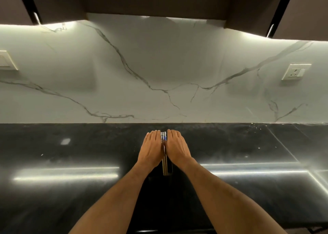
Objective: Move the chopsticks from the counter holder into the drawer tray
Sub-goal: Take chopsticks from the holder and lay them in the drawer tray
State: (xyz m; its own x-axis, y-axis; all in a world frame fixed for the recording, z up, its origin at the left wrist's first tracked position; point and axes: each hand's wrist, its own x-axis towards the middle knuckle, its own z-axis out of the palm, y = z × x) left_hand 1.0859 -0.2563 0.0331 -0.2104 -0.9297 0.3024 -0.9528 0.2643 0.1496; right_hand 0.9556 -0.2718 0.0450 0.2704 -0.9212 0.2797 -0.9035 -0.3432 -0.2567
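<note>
At the centre of the frame, slightly below the middle, the left hand (150, 149) and the right hand (176, 148) lie palm-inward on either side of a bundle of slim metal chopsticks with blue-and-white patterned tops (163, 136). Both hands have straight, closed fingers pressing flat against the bundle from left and right, not curled round it. The patterned ends show between the fingertips; the plain shafts reappear below the wrists and run down into a dark holder (167, 170) on the glossy black stone counter (71, 154). The middle stretch of the chopsticks is hidden between the palms, and the holder is so dark against the counter that its outline is hard to make out. Behind, a white veined marble backsplash (159, 65) carries a white wall socket (295, 71) at the right.
</note>
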